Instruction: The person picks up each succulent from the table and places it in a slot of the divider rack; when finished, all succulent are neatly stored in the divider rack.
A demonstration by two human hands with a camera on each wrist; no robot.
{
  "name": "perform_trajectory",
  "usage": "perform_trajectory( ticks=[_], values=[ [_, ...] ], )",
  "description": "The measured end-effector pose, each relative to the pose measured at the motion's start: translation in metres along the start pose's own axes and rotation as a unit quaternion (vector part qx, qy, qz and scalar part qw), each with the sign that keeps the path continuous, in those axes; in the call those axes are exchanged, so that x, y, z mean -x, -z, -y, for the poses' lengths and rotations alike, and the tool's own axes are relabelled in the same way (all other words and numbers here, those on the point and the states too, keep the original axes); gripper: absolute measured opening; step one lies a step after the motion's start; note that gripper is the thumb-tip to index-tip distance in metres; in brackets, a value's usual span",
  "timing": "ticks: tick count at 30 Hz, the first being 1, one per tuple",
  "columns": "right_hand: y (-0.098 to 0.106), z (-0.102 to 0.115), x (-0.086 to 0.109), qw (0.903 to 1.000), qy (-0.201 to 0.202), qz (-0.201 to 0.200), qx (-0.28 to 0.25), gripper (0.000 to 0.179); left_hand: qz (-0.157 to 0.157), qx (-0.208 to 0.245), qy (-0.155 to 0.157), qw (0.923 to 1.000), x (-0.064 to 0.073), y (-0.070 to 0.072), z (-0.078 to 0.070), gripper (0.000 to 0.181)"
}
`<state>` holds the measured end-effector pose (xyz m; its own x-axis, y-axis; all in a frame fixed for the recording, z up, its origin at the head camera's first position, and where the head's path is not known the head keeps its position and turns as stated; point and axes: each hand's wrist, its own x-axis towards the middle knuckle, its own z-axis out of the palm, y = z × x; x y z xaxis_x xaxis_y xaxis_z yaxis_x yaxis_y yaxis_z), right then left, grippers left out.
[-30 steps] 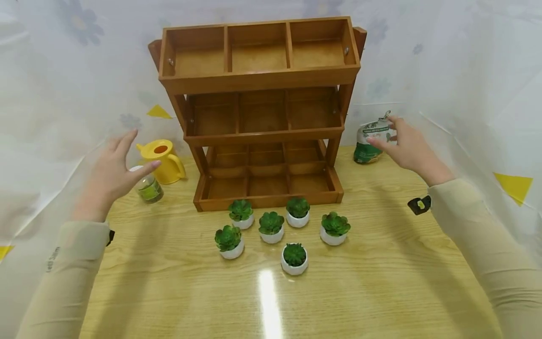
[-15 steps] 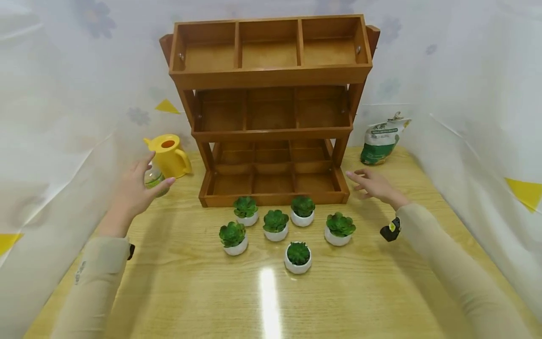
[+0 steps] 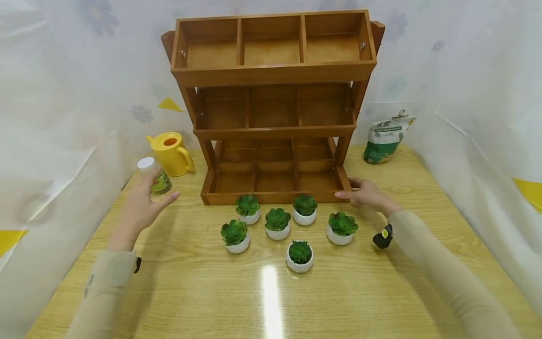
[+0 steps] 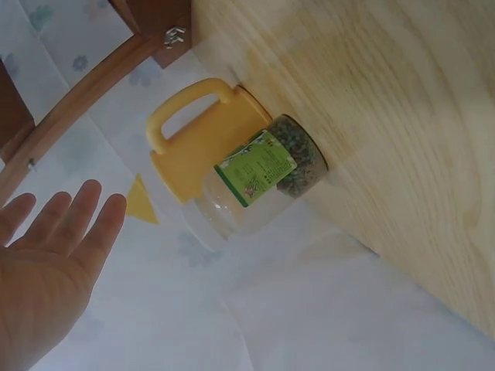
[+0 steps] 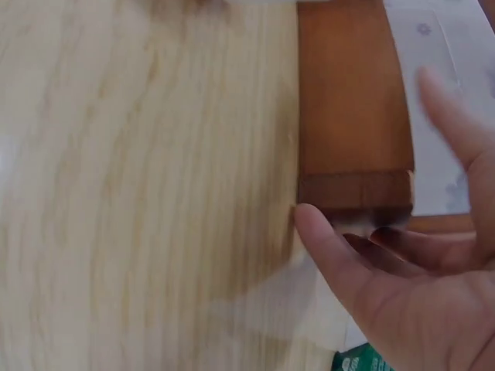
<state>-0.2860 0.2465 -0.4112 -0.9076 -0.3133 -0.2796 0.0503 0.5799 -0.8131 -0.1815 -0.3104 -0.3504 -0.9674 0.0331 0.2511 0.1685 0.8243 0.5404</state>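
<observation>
A brown wooden three-tier shelf (image 3: 273, 197) stands at the back of the table, its tiers split into bare compartments. My right hand (image 3: 366, 194) is at the shelf's lower right front corner. In the right wrist view the thumb (image 5: 329, 239) lies right at the corner's edge, other fingers bend beside it, and a blurred finger is raised. My left hand (image 3: 141, 207) is in the air, fingers spread, holding nothing. Close beyond it stand a clear jar (image 3: 162, 182) with a white lid and green label, and a yellow watering can (image 3: 171, 155).
Several small succulents in white pots, one a front pot (image 3: 299, 266), stand before the shelf. A green and white bag (image 3: 383, 143) closed with a clip is at the back right. White patterned sheeting (image 3: 63, 94) encloses the table (image 3: 203, 292) on the sides and back.
My right hand has come down and left from the bag to the shelf's lower right corner. My left hand has moved lower and to the right, still spread. The view has shifted slightly.
</observation>
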Motion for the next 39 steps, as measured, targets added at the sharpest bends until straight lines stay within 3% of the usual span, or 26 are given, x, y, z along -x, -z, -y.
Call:
perform_trajectory(
  ticks=[4,10,14,24,32,39],
  values=[
    [-0.004,-0.003,-0.003,0.999,0.001,-0.034,0.029,0.094,0.02,0.004,0.01,0.9997,0.005,-0.01,0.0,0.085],
    [-0.005,-0.007,-0.006,0.998,0.002,-0.058,0.025,0.091,0.039,0.026,-0.011,0.9988,0.015,-0.035,-0.005,0.083],
    [-0.003,-0.008,-0.006,0.9979,0.004,-0.062,0.021,0.09,0.07,0.054,-0.023,0.9958,0.022,-0.054,-0.015,0.082],
    [0.0,-0.007,-0.007,0.9971,0.001,-0.072,0.026,0.09,0.174,0.138,-0.01,0.975,0.031,-0.087,-0.037,0.091],
    [-0.002,-0.01,-0.01,0.9972,0.001,-0.072,0.019,0.09,0.184,0.144,-0.011,0.9723,0.033,-0.103,-0.044,0.095],
    [-0.004,-0.012,-0.011,0.997,-0.011,-0.076,0.01,0.093,0.212,0.156,-0.027,0.9642,0.033,-0.112,-0.043,0.094]
  ],
)
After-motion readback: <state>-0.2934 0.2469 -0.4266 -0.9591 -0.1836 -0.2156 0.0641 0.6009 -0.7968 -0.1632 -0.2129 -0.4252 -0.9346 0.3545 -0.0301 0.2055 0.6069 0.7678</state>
